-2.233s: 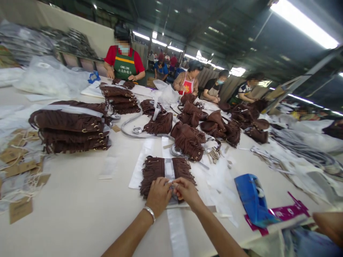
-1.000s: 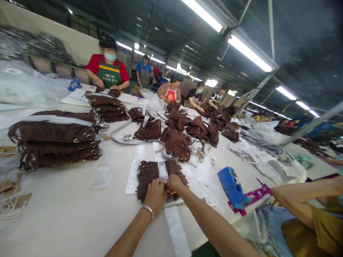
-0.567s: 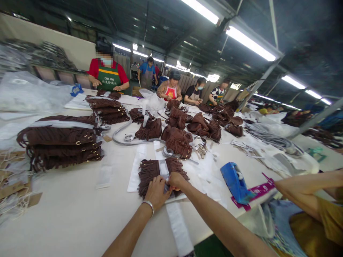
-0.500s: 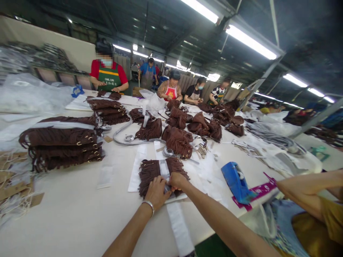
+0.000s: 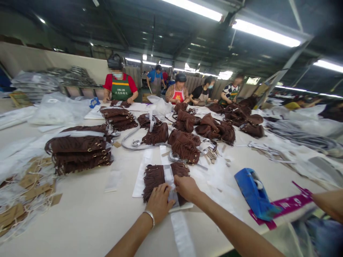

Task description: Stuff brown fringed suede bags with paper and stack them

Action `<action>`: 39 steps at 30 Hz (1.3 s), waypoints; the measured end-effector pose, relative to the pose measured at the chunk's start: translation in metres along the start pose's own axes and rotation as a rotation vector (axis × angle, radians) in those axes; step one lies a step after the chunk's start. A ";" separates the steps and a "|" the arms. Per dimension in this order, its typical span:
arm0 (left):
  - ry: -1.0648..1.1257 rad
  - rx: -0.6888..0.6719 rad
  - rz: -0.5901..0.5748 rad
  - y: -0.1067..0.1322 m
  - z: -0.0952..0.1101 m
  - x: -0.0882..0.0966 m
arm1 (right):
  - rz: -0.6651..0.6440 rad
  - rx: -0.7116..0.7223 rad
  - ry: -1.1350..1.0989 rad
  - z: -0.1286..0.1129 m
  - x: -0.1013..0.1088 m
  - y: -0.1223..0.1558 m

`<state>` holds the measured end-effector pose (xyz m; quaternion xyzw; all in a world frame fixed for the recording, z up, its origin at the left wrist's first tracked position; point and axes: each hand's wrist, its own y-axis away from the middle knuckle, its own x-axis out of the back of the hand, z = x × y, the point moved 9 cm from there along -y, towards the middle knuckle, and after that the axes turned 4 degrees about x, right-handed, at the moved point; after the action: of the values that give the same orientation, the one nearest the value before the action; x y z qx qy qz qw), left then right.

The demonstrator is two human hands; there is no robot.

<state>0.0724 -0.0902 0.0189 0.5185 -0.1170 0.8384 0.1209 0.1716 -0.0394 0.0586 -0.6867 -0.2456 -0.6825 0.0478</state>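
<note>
In front of me lies a dark brown fringed bag (image 5: 154,180), flat on a white sheet (image 5: 138,191), with a pale band (image 5: 168,174) across its middle. My left hand (image 5: 160,201) rests flat on the near side of the bag and the band, its fingers stretched out and a silver bangle at the wrist. My right hand (image 5: 187,187) is closed over the band's right edge on top of the bag. Whatever its fingertips grip is hidden. From under the bag's near edge, a white strip (image 5: 182,232) runs towards me.
A blue tape dispenser (image 5: 253,194) stands at right on a purple strip (image 5: 291,205). Stacked brown fringed bags (image 5: 80,146) and cardboard tags (image 5: 36,182) are at left. More brown bags (image 5: 184,144) lie ahead. Several co-workers stand across the table; another's arm (image 5: 328,203) shows at right.
My view has turned a little to the left. The right hand has moved slightly up along the band, away from my left thumb. The co-worker's arm at right is now mostly out of view.
</note>
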 end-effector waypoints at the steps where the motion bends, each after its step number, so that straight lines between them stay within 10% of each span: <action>1: 0.013 0.000 0.008 0.000 0.000 0.000 | 0.022 0.042 -0.003 -0.004 -0.001 0.004; 9: 0.035 0.055 -0.019 -0.006 -0.003 -0.004 | 0.050 0.246 0.030 -0.007 -0.046 0.027; 18: -0.136 0.132 -0.021 -0.005 -0.006 -0.005 | 0.072 0.231 -0.106 0.004 -0.045 0.028; 29: -0.043 0.111 0.183 0.019 -0.006 0.006 | 0.013 0.243 -0.705 0.034 -0.030 0.014; 39: 0.244 0.206 0.213 0.046 0.005 0.019 | 0.286 0.247 -0.386 0.052 0.017 -0.019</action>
<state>0.0534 -0.1334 0.0351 0.4075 -0.0693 0.9105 -0.0092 0.2107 0.0026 0.0662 -0.8208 -0.2320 -0.4902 0.1793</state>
